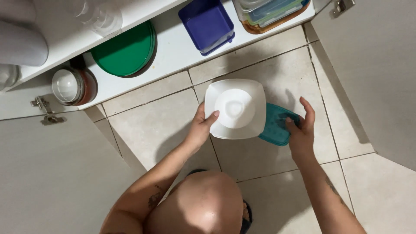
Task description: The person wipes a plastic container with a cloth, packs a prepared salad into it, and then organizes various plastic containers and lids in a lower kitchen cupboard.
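The left hand (201, 125) pinches the left edge of a white square bowl (235, 108), thumb on its rim, holding it above the tiled floor (151, 125). The right hand (301, 128) grips a teal lid (275, 125), which tucks under the bowl's right side. On the cabinet shelf (173, 52) beyond, near its front edge, sit green plates (125, 50), a blue box (207, 24) and a glass jar (71, 86).

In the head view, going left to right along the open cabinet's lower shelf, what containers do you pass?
Glass jar lying on its side → stack of green lids → blue square container → stack of clear containers with coloured lids.
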